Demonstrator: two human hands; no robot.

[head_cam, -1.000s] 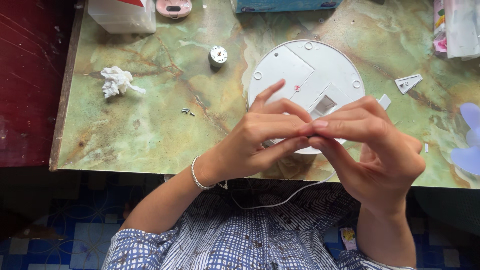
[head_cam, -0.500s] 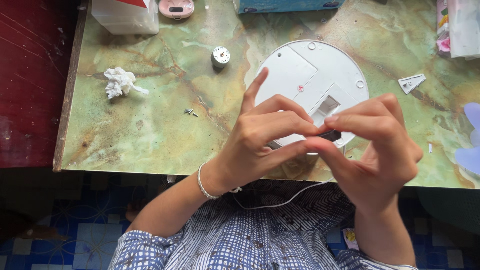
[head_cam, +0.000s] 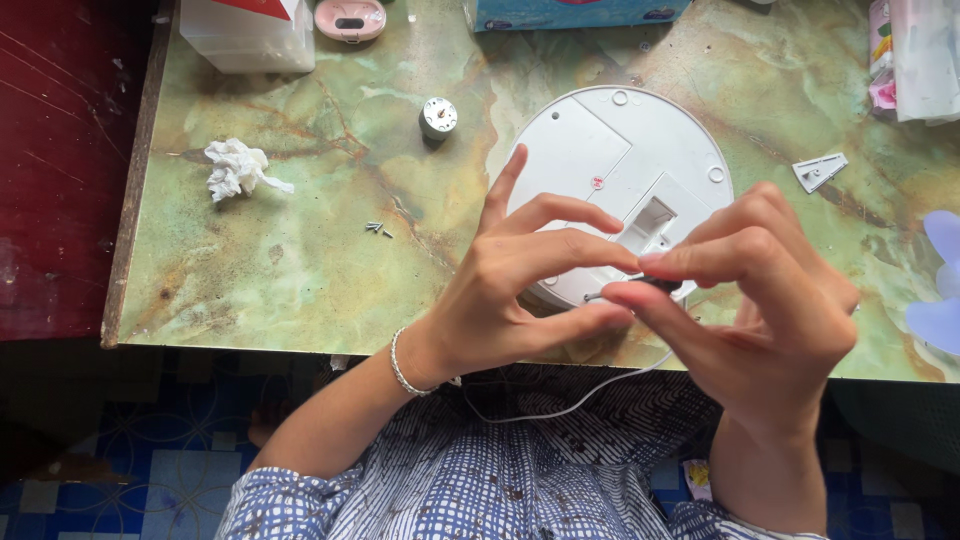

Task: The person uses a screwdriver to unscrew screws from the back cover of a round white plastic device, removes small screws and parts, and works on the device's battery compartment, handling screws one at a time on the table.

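Observation:
My left hand (head_cam: pixel 530 280) and my right hand (head_cam: pixel 755 300) meet fingertip to fingertip above the near edge of a round white plastic base (head_cam: pixel 620 170) that lies flat on the green marbled table (head_cam: pixel 300 260). Between the fingertips sits a small dark part (head_cam: pixel 660 285) with a thin metal pin; both hands pinch it. A thin white wire (head_cam: pixel 570 405) loops down from under the hands toward my lap. The base has a rectangular opening near my right fingers.
A small silver motor (head_cam: pixel 438 118) stands left of the base. A crumpled white tissue (head_cam: pixel 235 168) and tiny screws (head_cam: pixel 378 229) lie further left. A white plastic piece (head_cam: pixel 820 171) is at right. Boxes and a pink case (head_cam: pixel 350 18) line the far edge.
Both hands have lifted slightly and my fingers have shifted on the small part; the left index finger stays raised. The base has not moved.

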